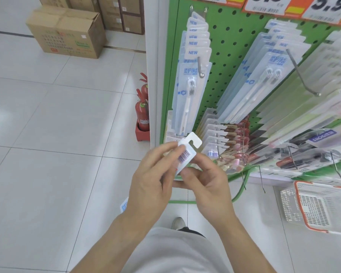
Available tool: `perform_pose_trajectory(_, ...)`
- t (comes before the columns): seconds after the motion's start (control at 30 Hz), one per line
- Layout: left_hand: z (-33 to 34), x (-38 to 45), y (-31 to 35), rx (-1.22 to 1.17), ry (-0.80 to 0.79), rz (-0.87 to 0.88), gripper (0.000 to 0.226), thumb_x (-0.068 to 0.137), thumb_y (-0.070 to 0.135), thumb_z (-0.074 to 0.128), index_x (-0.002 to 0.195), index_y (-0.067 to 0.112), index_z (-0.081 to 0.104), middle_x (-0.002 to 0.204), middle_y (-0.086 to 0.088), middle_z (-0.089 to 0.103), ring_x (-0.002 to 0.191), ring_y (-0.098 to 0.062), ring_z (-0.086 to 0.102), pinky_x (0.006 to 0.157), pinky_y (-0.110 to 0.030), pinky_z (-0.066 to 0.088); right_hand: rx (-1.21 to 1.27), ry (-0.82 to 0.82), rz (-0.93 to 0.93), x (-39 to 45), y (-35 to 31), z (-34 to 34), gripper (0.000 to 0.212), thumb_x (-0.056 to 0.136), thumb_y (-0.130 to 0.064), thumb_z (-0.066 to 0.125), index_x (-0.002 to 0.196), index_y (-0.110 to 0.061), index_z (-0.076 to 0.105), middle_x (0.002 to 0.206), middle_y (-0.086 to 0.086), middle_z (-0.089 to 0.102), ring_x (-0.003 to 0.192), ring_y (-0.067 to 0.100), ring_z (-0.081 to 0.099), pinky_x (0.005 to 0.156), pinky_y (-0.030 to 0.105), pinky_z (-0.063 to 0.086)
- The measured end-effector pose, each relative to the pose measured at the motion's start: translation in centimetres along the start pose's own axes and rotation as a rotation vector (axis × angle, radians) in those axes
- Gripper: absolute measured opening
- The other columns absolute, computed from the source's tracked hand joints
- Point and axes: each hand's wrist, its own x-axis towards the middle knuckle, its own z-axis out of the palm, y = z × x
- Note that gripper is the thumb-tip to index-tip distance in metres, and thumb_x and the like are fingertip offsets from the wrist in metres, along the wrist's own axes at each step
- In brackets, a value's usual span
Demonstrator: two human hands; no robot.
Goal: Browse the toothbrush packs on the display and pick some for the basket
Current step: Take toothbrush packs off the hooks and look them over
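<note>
Seen from above, a person stands on a white tiled floor beside a green pegboard display (224,42) hung with toothbrush packs. Both hands meet in the middle of the view, holding one toothbrush pack (187,152) between them. Its barcoded back faces up and its white hang tab points toward the display. The left hand (152,180) grips the pack from the left, with fingertips curled over the barcode. The right hand (207,180) pinches the pack's lower edge between thumb and fingers. Much of the pack is hidden behind the left hand; a blue-printed corner shows past the left wrist.

On the pegboard, a row of pale blue hanging packs (189,85) marked NEW sits just above the hands, with more rows to the right. A white basket with an orange rim (321,207) rests on the floor at lower right, well apart from the hands. Cardboard boxes (67,34) stand at upper left, and red fire extinguishers (143,113) stand by the display's end.
</note>
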Motion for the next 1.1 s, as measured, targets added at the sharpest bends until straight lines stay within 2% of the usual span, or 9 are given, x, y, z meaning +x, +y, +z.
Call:
perform_pose_trajectory(0.1,-0.8,0.0,1.1,-0.263,-0.190,-0.090,0.041,0.104,0.008,0.046,0.142,0.022,0.055,0.143,0.010,0.058,0.132,-0.004,0.054,0.106,-0.020,0.045,-0.014,0.103,-0.091,0.3,-0.3,0.0,0.025,0.090,-0.005,0.071,0.115,-0.005,0.067,0.091,0.015,0.073,0.080,0.028,0.073,0.072,0.041,0.063)
perform_pose_trajectory(0.23,-1.2,0.2,2.3,-0.311,-0.295,-0.160,0.041,0.103,0.030,0.054,0.144,0.037,0.051,0.121,0.013,0.072,0.111,-0.008,0.066,0.103,-0.034,0.051,-0.123,0.145,-0.224,0.4,-0.9,-0.6,0.025,0.080,-0.012,0.079,0.104,-0.013,0.073,0.084,-0.002,0.071,0.076,0.013,0.068,0.067,0.027,0.058)
perform_pose_trajectory(0.3,-1.3,0.5,2.9,-0.402,-0.215,-0.163,0.030,0.103,0.025,0.055,0.130,0.033,0.066,0.113,0.012,0.075,0.108,-0.009,0.069,0.097,-0.027,0.053,-0.166,0.154,-0.299,0.5,-1.3,-0.7,0.024,0.078,-0.018,0.084,0.101,-0.022,0.077,0.091,0.000,0.070,0.082,0.017,0.067,0.070,0.028,0.057)
perform_pose_trajectory(0.37,-1.6,1.0,3.5,-0.523,-0.135,-0.198,0.023,0.101,0.021,0.055,0.108,0.027,0.077,0.101,-0.002,0.077,0.100,-0.011,0.071,0.090,-0.025,0.054,-0.244,0.169,-0.413,0.6,-1.6,-0.8,0.026,0.078,-0.021,0.087,0.101,-0.022,0.077,0.099,0.000,0.067,0.089,0.023,0.067,0.076,0.033,0.056)
perform_pose_trajectory(0.47,-2.2,2.1,4.2,-0.630,-0.067,-0.211,0.016,0.095,0.023,0.061,0.095,0.016,0.076,0.094,-0.020,0.071,0.083,-0.013,0.065,0.079,-0.028,0.055,-0.363,0.181,-0.576,0.8,-2.6,-0.5,0.027,0.078,-0.024,0.087,0.102,-0.020,0.076,0.111,0.001,0.065,0.104,0.030,0.066,0.085,0.044,0.055)
perform_pose_trajectory(0.6,-2.8,4.0,5.3,-0.683,0.007,-0.219,0.011,0.092,0.027,0.071,0.093,0.021,0.080,0.090,-0.017,0.075,0.083,-0.020,0.067,0.078,-0.041,0.057,-0.404,0.216,-0.687,1.7,-4.6,0.6,0.034,0.078,-0.024,0.087,0.108,-0.018,0.072,0.112,0.004,0.064,0.104,0.029,0.065,0.083,0.037,0.054)
perform_pose_trajectory(0.67,-3.0,4.9,5.9,-0.698,0.068,-0.214,0.012,0.088,0.023,0.072,0.096,0.017,0.080,0.092,-0.006,0.079,0.086,-0.018,0.072,0.081,-0.033,0.060,-0.423,0.231,-0.740,2.3,-5.4,1.0,0.036,0.079,-0.022,0.086,0.111,-0.016,0.071,0.113,0.006,0.064,0.101,0.031,0.065,0.081,0.037,0.055)
perform_pose_trajectory(0.87,-3.1,6.9,6.9,-0.697,0.155,-0.175,0.023,0.089,0.015,0.065,0.109,0.008,0.074,0.096,0.001,0.079,0.081,-0.009,0.073,0.075,-0.019,0.056,-0.466,0.259,-0.791,3.4,-6.9,1.6,0.036,0.081,-0.017,0.084,0.114,-0.012,0.071,0.113,0.003,0.062,0.101,0.024,0.065,0.078,0.029,0.055)
perform_pose_trajectory(1.1,-2.8,8.1,7.1,-0.617,0.190,-0.128,0.022,0.094,0.007,0.065,0.113,0.014,0.074,0.098,0.007,0.079,0.079,-0.008,0.073,0.069,-0.019,0.055,-0.469,0.291,-0.730,4.4,-7.0,1.6,0.038,0.083,-0.022,0.083,0.118,-0.012,0.072,0.115,-0.002,0.063,0.089,0.026,0.067,0.074,0.036,0.058)
